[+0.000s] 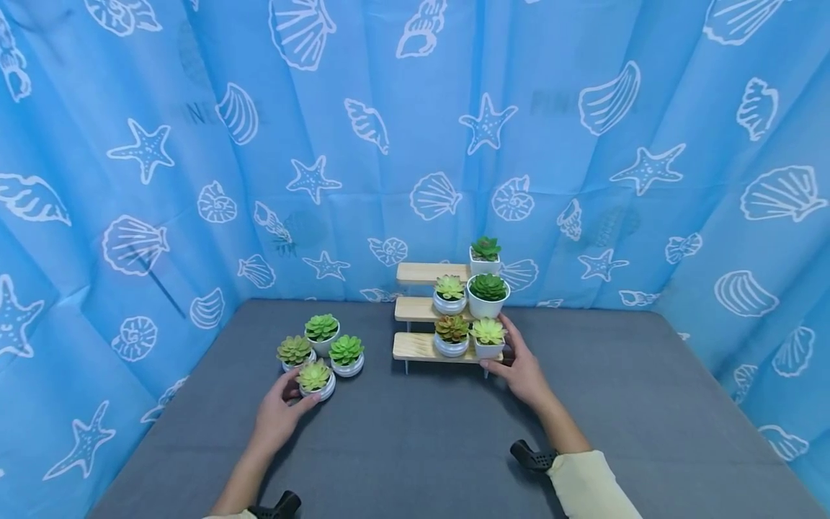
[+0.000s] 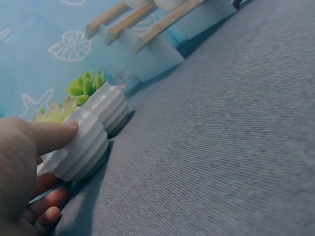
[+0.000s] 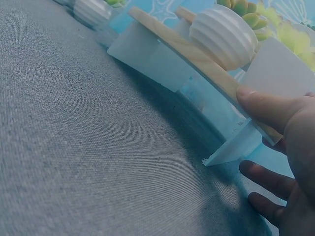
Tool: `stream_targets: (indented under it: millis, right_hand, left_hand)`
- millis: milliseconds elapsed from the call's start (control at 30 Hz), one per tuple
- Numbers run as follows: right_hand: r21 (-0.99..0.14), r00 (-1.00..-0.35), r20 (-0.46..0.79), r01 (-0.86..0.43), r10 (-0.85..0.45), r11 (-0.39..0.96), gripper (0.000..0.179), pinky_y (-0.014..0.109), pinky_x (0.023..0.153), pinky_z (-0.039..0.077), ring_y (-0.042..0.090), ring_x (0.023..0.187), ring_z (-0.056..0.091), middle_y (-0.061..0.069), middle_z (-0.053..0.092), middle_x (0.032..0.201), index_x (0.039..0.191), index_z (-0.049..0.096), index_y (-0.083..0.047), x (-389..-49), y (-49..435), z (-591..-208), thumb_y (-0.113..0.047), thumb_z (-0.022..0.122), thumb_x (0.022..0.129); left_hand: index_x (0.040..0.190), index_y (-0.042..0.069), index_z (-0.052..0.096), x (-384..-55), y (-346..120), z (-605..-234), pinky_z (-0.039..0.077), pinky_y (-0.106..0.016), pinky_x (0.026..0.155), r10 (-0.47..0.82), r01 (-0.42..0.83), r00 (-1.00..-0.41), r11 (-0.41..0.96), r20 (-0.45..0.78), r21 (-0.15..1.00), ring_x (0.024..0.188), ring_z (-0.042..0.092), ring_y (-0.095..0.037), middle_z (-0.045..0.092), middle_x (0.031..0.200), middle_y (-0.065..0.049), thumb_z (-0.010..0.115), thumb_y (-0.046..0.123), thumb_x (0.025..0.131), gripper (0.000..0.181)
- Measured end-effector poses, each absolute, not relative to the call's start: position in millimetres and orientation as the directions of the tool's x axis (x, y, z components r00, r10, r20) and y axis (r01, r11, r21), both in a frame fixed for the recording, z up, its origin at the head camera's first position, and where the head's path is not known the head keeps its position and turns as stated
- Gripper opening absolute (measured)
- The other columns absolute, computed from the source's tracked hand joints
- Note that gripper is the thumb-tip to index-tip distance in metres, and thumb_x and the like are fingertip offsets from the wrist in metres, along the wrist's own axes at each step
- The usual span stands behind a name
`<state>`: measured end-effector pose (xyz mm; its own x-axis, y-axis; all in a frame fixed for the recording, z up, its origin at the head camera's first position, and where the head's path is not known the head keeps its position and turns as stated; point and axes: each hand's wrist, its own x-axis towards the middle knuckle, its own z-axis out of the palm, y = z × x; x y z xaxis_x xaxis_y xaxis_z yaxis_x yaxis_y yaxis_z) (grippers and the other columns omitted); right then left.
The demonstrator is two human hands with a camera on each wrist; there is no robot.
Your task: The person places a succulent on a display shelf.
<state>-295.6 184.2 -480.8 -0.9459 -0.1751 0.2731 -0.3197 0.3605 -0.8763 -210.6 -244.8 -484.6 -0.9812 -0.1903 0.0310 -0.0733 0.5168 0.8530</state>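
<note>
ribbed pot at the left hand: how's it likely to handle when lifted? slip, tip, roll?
The ribbed pot shows no dent in the left hand, so probably stiff. Its ridges may help against slipping. Sides narrow toward the base, so a high push might tip it; the round body could roll once on its side.

We count nine plants [image 1: 346,347] in nine white pots [image 1: 350,370], two of the pots square and seven round. Four plants stand together as one group, and the other five are on one stand [image 1: 405,366] with three wooden boards [image 1: 413,308], where we count one plant on the top board, two on the middle and two on the bottom. We also see two hands, one left hand [image 1: 279,414] and one right hand [image 1: 522,371], two black wrist devices [image 1: 534,458], two pale sleeves [image 1: 588,483] and one grey table [image 1: 415,447].
</note>
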Motion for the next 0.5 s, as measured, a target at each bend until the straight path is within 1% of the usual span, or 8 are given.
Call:
stream_targets:
  millis: [100,200,300,400,500]
  right_hand:
    - [-0.878,-0.943,0.278,-0.327,-0.182,0.351,0.094,0.053,0.089,0.048,0.043,0.114,0.055,0.029,0.045,0.139,0.157,0.016,-0.015,-288,181,-469,-0.008,0.076,0.085]
    - [-0.878,-0.944,0.272,-0.322,-0.187,0.353,0.092,0.054,0.089,0.047,0.046,0.114,0.054,0.032,0.044,0.138,0.156,0.016,-0.008,-278,178,-455,-0.005,0.075,0.085]
    - [-0.873,-0.947,0.262,-0.315,-0.187,0.372,0.091,0.055,0.09,0.047,0.047,0.115,0.053,0.032,0.043,0.139,0.155,0.016,-0.007,-274,175,-449,-0.004,0.074,0.085]
    - [-0.873,-0.949,0.256,-0.309,-0.185,0.376,0.09,0.057,0.092,0.045,0.048,0.116,0.052,0.033,0.042,0.14,0.155,0.016,-0.007,-273,175,-448,-0.004,0.074,0.086]
    - [-0.875,-0.948,0.256,-0.31,-0.187,0.371,0.09,0.058,0.092,0.045,0.048,0.117,0.052,0.033,0.042,0.14,0.155,0.016,-0.007,-273,176,-449,-0.004,0.074,0.086]
  left_hand:
    - [0.145,0.003,0.041,-213,-245,-484,0.045,-0.045,0.085,-0.188,-0.082,-0.982,0.543,0.026,0.835,0.108,0.053,-0.032,0.053,0.126,-0.021,0.074,0.03,0.088,0.071]
    - [0.143,0.004,0.044,-215,-246,-486,0.043,-0.037,0.076,-0.188,-0.082,-0.982,0.564,0.031,0.822,0.098,0.052,-0.027,0.054,0.116,-0.017,0.076,0.031,0.086,0.071]
    - [0.141,0.003,0.045,-217,-246,-485,0.04,-0.033,0.071,-0.186,-0.072,-0.982,0.565,0.041,0.822,0.089,0.049,-0.023,0.053,0.107,-0.014,0.078,0.029,0.084,0.07]
    - [0.141,0.002,0.046,-220,-246,-485,0.038,-0.032,0.068,-0.176,-0.062,-0.983,0.567,0.047,0.822,0.083,0.046,-0.022,0.051,0.1,-0.012,0.079,0.029,0.083,0.072]
    - [0.142,0.002,0.044,-222,-245,-484,0.038,-0.033,0.069,-0.163,-0.062,-0.986,0.575,0.04,0.816,0.084,0.047,-0.023,0.053,0.102,-0.013,0.079,0.031,0.082,0.076]
